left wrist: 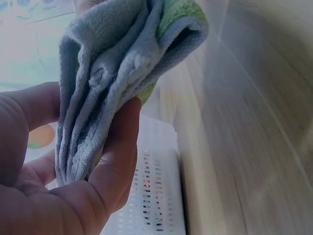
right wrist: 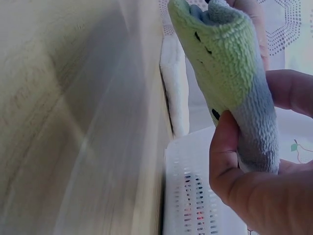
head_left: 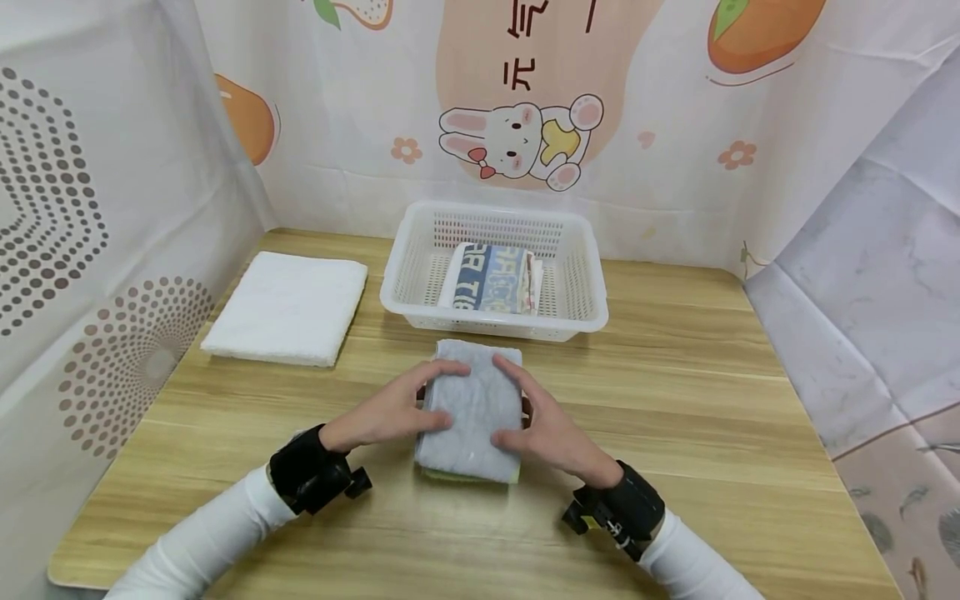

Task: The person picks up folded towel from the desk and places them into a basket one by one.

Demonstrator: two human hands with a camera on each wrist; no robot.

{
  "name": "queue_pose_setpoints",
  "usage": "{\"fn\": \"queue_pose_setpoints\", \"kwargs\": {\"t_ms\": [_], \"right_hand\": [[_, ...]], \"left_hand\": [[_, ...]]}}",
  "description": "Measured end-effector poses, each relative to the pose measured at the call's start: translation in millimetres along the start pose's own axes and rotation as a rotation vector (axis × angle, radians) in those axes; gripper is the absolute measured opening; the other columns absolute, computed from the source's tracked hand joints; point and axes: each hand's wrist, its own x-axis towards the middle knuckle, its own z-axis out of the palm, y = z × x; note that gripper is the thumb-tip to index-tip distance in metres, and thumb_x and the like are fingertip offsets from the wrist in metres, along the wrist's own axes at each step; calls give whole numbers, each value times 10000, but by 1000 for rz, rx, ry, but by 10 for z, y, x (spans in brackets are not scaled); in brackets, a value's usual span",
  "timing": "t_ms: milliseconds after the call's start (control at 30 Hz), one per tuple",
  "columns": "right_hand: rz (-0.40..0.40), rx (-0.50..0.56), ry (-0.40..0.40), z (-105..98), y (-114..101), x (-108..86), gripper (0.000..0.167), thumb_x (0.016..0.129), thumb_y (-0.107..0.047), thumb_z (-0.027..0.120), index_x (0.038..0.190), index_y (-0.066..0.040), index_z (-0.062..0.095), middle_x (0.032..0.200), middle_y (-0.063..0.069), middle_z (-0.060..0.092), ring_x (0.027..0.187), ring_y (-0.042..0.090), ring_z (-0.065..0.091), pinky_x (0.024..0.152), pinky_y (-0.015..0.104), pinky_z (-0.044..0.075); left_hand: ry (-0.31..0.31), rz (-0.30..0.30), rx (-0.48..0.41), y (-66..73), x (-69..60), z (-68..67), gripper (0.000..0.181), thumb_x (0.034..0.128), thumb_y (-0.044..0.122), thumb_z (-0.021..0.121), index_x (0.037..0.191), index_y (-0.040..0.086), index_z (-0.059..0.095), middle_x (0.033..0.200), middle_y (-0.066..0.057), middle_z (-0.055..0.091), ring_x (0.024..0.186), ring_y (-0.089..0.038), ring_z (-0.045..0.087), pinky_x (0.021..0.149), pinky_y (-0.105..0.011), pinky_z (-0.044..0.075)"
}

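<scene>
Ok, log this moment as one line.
left hand and right hand: grip grey cloth | cloth: above table | basket: beyond, blue cloth inside | white towel: on table, left of basket

the gray cloth (head_left: 476,421) partly hides both hands (head_left: 395,408) (head_left: 553,429).

And up on the printed curtain (head_left: 645,125), there it is: brown Chinese characters turned sideways, reading 元气, with one more stroke cut off at the top edge! Down in the white basket (head_left: 495,322), the folded blue cloth (head_left: 491,279) flashes big capitals, also lying sideways; A, R, T and I come through, the remaining lettering too unclear to call.
</scene>
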Motion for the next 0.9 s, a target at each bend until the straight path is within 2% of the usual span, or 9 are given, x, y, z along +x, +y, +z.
{"fn": "queue_pose_setpoints", "kwargs": {"t_ms": [167, 400, 633, 900], "right_hand": [[2, -18, 21, -23, -12, 24, 985, 813, 41, 718, 1589, -283, 205, 1501, 188, 324, 1220, 378, 515, 848, 410, 553], [-5, -11, 44, -71, -27, 66, 979, 809, 50, 716, 1585, -281, 219, 1524, 137, 313, 1233, 361, 504, 863, 406, 540], [-22, 7, 63, -111, -56, 104, 951, 813, 60, 702, 1584, -239, 233, 1522, 139, 314, 1233, 367, 498, 853, 395, 535], [-16, 5, 84, -161, -100, 137, 926, 817, 66, 691, 1577, -229, 250, 1498, 165, 324, 1193, 379, 511, 824, 396, 539]], "left_hand": [[-3, 9, -3, 0, 49, -19, 610, 899, 66, 704, 1457, 134, 466, 1499, -105, 406, 1199, -264, 491, 910, -388, 489], [0, 4, 2, 40, 121, -54, 612, 898, 81, 704, 1458, 141, 465, 1456, -123, 447, 1111, -253, 552, 855, -382, 522], [15, -24, 5, 48, 177, -95, 610, 902, 105, 716, 1457, 174, 472, 1535, -82, 382, 1243, -262, 497, 900, -389, 507], [23, -13, -3, 47, 253, -145, 599, 906, 89, 709, 1452, 151, 472, 1522, -81, 382, 1215, -277, 506, 878, -398, 524]]}}
